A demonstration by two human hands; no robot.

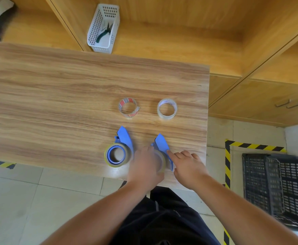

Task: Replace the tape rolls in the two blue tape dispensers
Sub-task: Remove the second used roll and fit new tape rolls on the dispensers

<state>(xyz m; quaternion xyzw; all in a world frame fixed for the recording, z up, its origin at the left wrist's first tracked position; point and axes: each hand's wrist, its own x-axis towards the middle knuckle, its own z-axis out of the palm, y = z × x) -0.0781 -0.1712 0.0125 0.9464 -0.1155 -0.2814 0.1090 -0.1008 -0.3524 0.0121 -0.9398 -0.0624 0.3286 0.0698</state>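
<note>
Two blue tape dispensers lie near the table's front edge. The left dispenser (124, 138) carries a yellowish tape roll (115, 155) on its hub. My left hand (144, 167) covers and grips the tape roll (161, 160) on the right dispenser (161, 142). My right hand (187, 165) rests on that dispenser's right side, index finger pressing the blue body. Further back lie two loose rolls: a clear one with red print (128, 107) and a plain clear one (167, 108).
A white perforated basket (103, 28) holding pliers stands on the shelf behind the wooden table (56, 103). A black plastic crate (277, 188) sits on the floor to the right, beside yellow-black floor tape. Wooden cabinets line the back and right.
</note>
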